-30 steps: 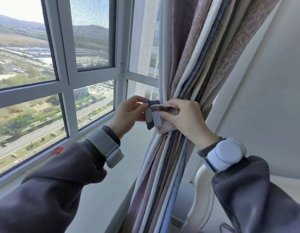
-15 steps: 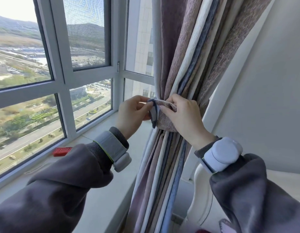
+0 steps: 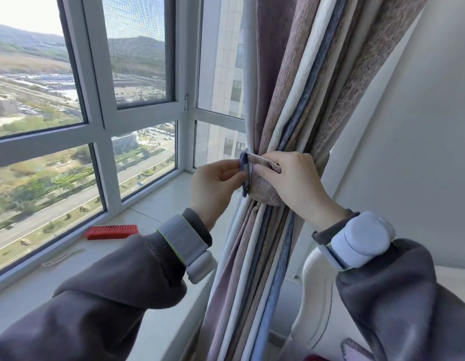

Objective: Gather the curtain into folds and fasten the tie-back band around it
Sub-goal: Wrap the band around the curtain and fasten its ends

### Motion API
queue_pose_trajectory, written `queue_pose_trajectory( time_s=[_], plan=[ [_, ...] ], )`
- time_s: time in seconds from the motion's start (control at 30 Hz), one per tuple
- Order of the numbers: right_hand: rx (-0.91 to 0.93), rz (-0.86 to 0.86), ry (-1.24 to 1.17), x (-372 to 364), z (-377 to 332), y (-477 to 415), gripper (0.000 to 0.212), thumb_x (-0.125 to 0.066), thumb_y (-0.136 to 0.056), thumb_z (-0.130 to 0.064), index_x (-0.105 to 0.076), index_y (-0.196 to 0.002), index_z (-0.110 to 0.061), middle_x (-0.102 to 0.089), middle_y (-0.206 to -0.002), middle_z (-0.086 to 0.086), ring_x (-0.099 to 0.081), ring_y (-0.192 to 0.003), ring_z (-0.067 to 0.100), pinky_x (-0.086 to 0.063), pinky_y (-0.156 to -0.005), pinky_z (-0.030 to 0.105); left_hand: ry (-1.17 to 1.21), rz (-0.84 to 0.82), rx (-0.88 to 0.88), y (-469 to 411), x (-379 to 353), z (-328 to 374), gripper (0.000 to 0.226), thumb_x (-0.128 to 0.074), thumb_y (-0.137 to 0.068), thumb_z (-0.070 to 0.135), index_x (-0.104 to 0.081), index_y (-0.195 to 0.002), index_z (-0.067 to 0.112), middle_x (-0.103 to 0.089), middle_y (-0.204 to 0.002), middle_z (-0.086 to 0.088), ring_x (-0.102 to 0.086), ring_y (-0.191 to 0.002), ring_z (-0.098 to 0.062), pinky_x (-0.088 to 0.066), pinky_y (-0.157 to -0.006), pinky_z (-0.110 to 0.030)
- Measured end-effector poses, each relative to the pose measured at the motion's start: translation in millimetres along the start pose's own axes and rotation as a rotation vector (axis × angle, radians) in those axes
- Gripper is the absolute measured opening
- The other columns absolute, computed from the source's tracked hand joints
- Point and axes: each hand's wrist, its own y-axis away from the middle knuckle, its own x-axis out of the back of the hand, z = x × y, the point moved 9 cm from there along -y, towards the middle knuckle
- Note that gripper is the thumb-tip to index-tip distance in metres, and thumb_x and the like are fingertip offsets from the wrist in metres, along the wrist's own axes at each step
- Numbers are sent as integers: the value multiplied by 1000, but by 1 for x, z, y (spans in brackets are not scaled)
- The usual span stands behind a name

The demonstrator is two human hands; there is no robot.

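Daylight fills the corner window [image 3: 101, 118] ahead of you, with roads and fields far below, and a pale windowsill [image 3: 158, 204] runs under the glass toward the white wall [image 3: 421, 126] on your right. Between window and wall hangs the curtain [image 3: 291, 74], striped in mauve, cream and grey-blue, already drawn into tight folds that narrow to a waist at hand height and spread again below.

Your left hand [image 3: 215, 186] reaches in from the windowsill side, wrist bent up, thumb and fingers pinched on the grey-blue end of the tie-back band [image 3: 262, 186] at the bundle's left edge. Your right hand [image 3: 296, 183] comes from the wall side, palm over the front of the band, fingers curled and pressing its mauve fabric against the folds, fingertips just beside your left thumb. Both grey sleeves [image 3: 101, 308] are pushed back from strapped wrist devices [image 3: 184, 241].

That band wraps the curtain's narrowest part; your right hand hides much of it, so you cannot tell whether its ends are joined.

A white chair back [image 3: 317, 295] stands just behind the lower folds, under your right forearm. On the windowsill, well left of the curtain, lies a small red ridged piece [image 3: 111, 231].
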Motion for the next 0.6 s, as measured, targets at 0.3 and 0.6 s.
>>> queue_pose_trajectory(
  time_s=[0.3, 0.6],
  plan=[
    [-33, -63, 74, -3, -4, 8, 38, -58, -90, -27, -47, -55, -16, -36, -46, -3, -44, -60, 26, -29, -57, 33, -82, 116, -58, 24, -19, 3, 30, -56, -80, 15, -72, -105, 20, -76, -93, -2, -70, -91, -21, -55, -87, -46],
    [-156, 32, 49, 5, 4, 12, 51, -60, -80, -56, -55, -58, -11, -47, -50, 0, -56, -68, 29, -41, -57, 36, -50, 10, 1, 41, -48, 0, 54, -32, -75, 12, -60, -120, 23, -70, -109, -6, -62, -105, -26, -50, -95, -46]
  ],
)
